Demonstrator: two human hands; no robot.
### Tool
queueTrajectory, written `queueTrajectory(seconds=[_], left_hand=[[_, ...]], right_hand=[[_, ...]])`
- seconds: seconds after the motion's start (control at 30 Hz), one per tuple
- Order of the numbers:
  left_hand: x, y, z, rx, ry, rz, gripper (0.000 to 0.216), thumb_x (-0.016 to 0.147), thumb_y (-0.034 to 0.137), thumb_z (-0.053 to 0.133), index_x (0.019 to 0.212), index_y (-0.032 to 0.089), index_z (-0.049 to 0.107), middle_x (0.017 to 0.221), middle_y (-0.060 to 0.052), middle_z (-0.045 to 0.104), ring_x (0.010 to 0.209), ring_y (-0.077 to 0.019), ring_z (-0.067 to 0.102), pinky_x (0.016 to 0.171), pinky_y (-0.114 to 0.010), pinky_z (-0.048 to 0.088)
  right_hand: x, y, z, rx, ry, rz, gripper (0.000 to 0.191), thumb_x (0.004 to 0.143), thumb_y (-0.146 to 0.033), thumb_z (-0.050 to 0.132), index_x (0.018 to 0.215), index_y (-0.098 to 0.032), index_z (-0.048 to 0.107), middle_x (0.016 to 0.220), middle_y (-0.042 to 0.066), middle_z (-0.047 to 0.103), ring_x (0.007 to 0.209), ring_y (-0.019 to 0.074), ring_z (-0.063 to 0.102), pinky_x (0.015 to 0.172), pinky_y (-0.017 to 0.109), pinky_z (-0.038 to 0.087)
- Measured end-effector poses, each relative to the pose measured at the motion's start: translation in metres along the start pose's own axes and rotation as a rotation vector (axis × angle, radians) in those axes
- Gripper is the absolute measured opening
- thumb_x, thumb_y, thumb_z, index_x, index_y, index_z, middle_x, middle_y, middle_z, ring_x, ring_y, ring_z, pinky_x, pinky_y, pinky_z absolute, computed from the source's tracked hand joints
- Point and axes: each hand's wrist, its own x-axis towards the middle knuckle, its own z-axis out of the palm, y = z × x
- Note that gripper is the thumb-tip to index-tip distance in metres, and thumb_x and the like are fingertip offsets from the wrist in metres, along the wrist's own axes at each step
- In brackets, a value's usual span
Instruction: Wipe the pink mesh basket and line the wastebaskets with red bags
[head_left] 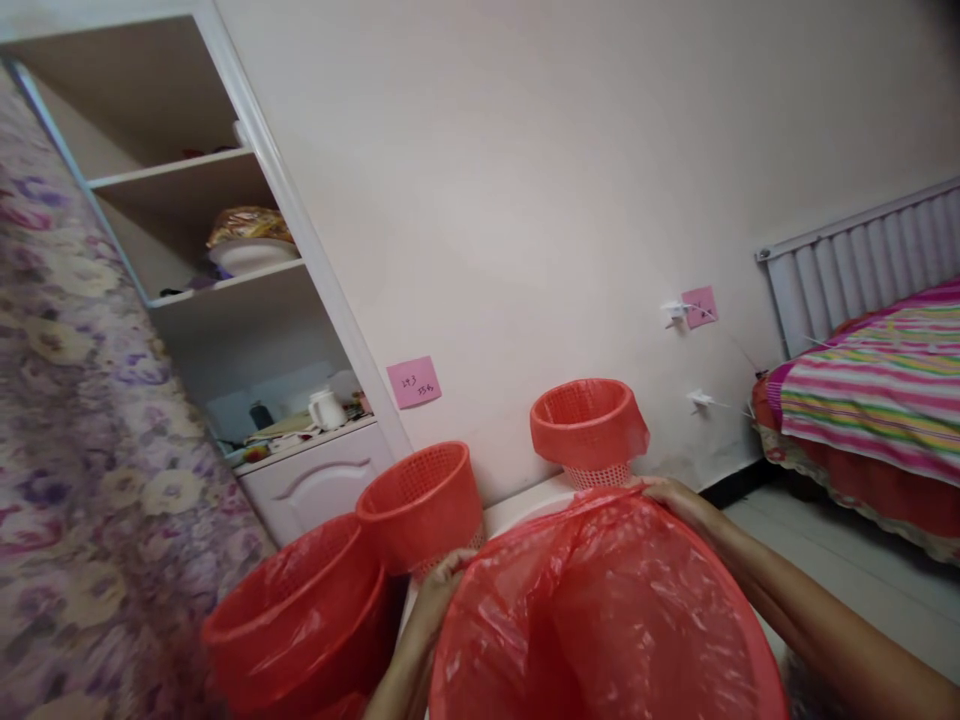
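A large red plastic bag point(600, 620) is stretched over a bin right in front of me, filling the lower middle of the view. My left hand point(442, 585) pinches the bag's edge at its left rim. My right hand point(671, 495) grips the bag's edge at the far right rim. Both hands have their fingers closed on the plastic.
Three other bins lined with red bags stand nearby: one at lower left point(300, 610), one behind it point(424, 500), one by the wall point(589, 425). A white shelf cabinet point(247, 280) stands at left beside a floral curtain point(75, 450). A striped bed point(877, 390) is at right.
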Motion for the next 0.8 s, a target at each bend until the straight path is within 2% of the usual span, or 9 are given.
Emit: queueTrajectory(seconds=[0.1,0.23,0.5,0.63,0.8], left_hand=[[-0.003,0.011,-0.001,-0.004,0.032,0.007,0.033,0.060,0.031,0.075,0.090,0.019,0.067,0.076,0.004,0.072,0.065,-0.0131,0.062,0.068,-0.028,0.046],[-0.002,0.021,0.003,0.027,0.011,0.022,0.029,0.061,0.028,0.071,0.088,0.018,0.066,0.072,0.004,0.069,0.061,-0.0116,0.058,0.064,-0.026,0.043],[0.021,0.029,0.028,0.166,-0.087,0.086,0.029,0.069,0.039,0.074,0.083,0.016,0.064,0.073,0.003,0.065,0.062,-0.0112,0.055,0.064,-0.027,0.041],[0.029,0.040,0.039,0.256,-0.115,0.114,0.029,0.070,0.038,0.074,0.088,0.017,0.067,0.073,0.004,0.064,0.062,-0.0104,0.053,0.063,-0.024,0.037],[0.036,0.060,0.056,0.330,-0.211,0.111,0.027,0.070,0.040,0.075,0.079,0.016,0.068,0.073,0.002,0.064,0.068,-0.0126,0.054,0.065,-0.024,0.039]], right_hand=[[-0.013,-0.002,0.006,0.159,-0.099,0.052,0.010,0.063,-0.027,0.065,0.069,-0.020,0.070,0.069,0.003,0.072,0.065,0.0204,0.065,0.069,0.032,0.053],[-0.029,0.003,0.008,0.210,-0.070,0.082,0.012,0.065,-0.029,0.069,0.073,-0.021,0.071,0.071,0.005,0.074,0.062,0.0207,0.066,0.065,0.033,0.053],[-0.054,0.000,-0.006,0.212,0.025,0.004,0.022,0.071,-0.029,0.074,0.091,-0.020,0.069,0.088,0.003,0.075,0.076,0.0185,0.068,0.069,0.028,0.050],[-0.057,0.006,-0.014,0.278,0.007,0.006,0.022,0.076,-0.027,0.070,0.097,-0.021,0.068,0.091,0.002,0.075,0.078,0.0187,0.069,0.071,0.028,0.049],[-0.053,0.013,-0.021,0.208,-0.023,-0.047,0.023,0.082,-0.031,0.069,0.103,-0.023,0.068,0.099,0.003,0.075,0.086,0.0198,0.068,0.077,0.029,0.048]])
